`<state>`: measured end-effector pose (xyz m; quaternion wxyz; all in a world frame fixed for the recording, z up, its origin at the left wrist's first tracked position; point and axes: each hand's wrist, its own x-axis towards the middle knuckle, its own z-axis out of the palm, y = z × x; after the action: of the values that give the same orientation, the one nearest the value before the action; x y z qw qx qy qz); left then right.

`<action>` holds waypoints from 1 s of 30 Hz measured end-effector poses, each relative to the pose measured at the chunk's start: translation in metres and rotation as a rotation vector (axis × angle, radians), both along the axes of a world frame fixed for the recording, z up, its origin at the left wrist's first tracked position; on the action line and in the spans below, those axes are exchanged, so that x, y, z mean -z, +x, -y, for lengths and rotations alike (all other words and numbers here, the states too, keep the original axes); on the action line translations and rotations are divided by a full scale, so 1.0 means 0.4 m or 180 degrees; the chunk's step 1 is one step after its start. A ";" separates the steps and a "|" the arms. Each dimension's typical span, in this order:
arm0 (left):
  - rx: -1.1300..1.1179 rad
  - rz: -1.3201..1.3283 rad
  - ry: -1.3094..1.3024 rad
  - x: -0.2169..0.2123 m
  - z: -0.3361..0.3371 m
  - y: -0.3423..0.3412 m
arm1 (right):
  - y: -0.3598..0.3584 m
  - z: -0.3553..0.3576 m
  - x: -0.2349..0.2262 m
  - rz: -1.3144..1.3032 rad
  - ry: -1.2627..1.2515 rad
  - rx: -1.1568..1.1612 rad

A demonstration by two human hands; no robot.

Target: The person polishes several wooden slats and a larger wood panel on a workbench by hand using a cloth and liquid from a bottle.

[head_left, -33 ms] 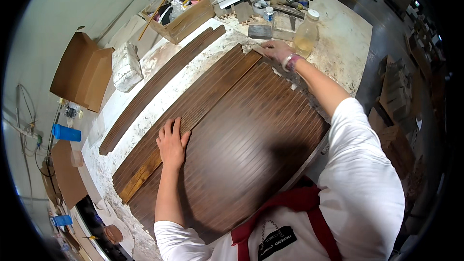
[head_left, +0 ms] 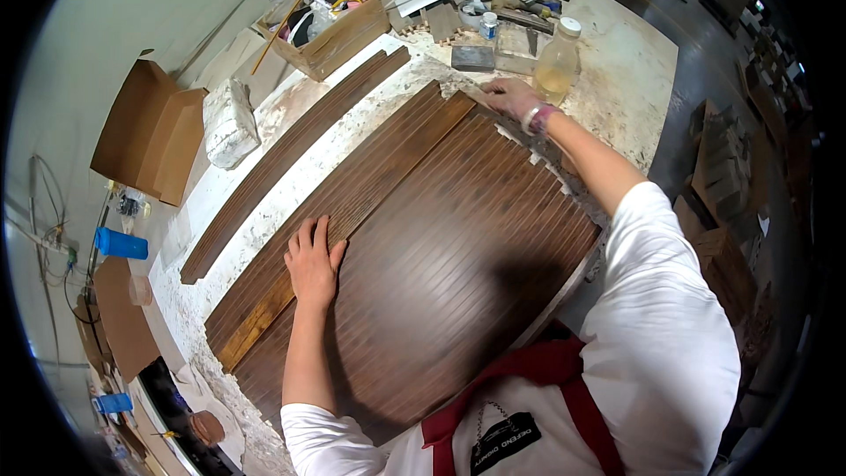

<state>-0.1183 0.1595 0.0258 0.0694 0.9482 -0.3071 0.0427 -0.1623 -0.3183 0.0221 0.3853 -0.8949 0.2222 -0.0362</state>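
Observation:
A large dark brown panel with fine parallel grooves (head_left: 441, 229) lies on the worktable before me. Along its far left side runs a lighter brown strip (head_left: 251, 335), with more grooved wood beyond it. My left hand (head_left: 315, 264) rests flat on the panel, fingers spread across the seam beside this strip. Just off the panel's far right corner, my right hand (head_left: 513, 99) is closed with its fingers curled low over the tabletop. What its fingertips hold, if anything, is too small to name. White ragged bits (head_left: 536, 159) line the panel's right edge.
A separate long grooved strip (head_left: 291, 163) lies left of the panel. Behind stand a wooden box of odds and ends (head_left: 330, 48), a grey block (head_left: 473, 58) and a plastic bottle of yellowish liquid (head_left: 556, 66). A white wrapped bundle (head_left: 231, 123) and an open cardboard box (head_left: 145, 128) are at left.
My right hand has shifted slightly right, away from the panel's far corner. My left hand and the panel stay where they were.

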 end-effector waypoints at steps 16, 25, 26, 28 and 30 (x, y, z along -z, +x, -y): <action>0.0646 0.1045 -0.0266 -0.135 0.002 0.267 | -0.230 0.013 -0.061 0.0964 0.0885 0.0506; 0.0490 -0.0724 -0.0848 0.034 -0.022 0.368 | -0.231 -0.042 -0.046 0.0776 0.1273 0.1001; 0.0432 -0.1282 -0.0943 0.044 -0.035 0.369 | -0.224 -0.063 -0.059 0.0725 0.1398 0.1118; 0.0175 -0.1834 -0.0972 0.009 -0.022 0.358 | -0.229 -0.054 -0.035 0.0857 0.1443 0.1086; -0.0093 -0.2105 -0.0798 -0.029 -0.013 0.392 | -0.218 -0.073 -0.032 0.0992 0.1597 0.1178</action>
<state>0.0385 0.1647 0.0374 0.2803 0.8991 -0.2468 -0.2283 -0.2495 -0.2892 0.0349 0.6094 -0.7007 0.3211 -0.1858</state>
